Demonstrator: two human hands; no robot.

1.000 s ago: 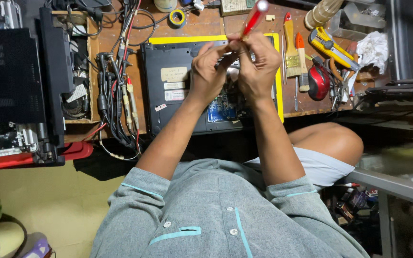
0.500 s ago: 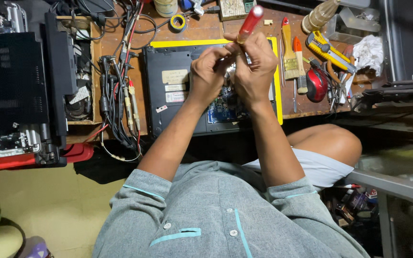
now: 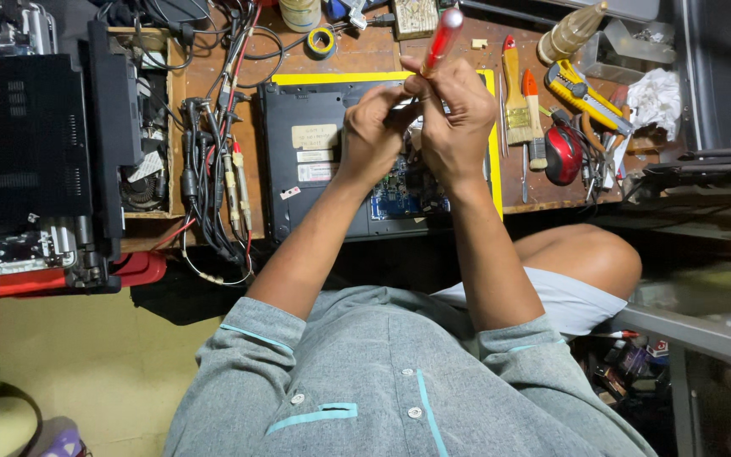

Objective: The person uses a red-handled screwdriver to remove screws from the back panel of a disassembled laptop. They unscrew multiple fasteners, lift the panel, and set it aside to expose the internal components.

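Observation:
A black laptop lies upside down on a yellow-edged mat on the wooden bench, its bottom open so a blue circuit board shows. Both hands are raised together above it. My right hand grips a red-handled screwdriver that points up and away. My left hand has its fingers pinched against the screwdriver's lower end; whatever small part it pinches is hidden.
A bundle of cables and probes lies left of the laptop, beside stacked black equipment. To the right are paint brushes, a yellow utility knife, a red round object and a crumpled white cloth. A roll of tape sits behind.
The screwdriver handle has swung from leaning right to nearly upright, and both hands have shifted slightly while staying pressed together over the laptop.

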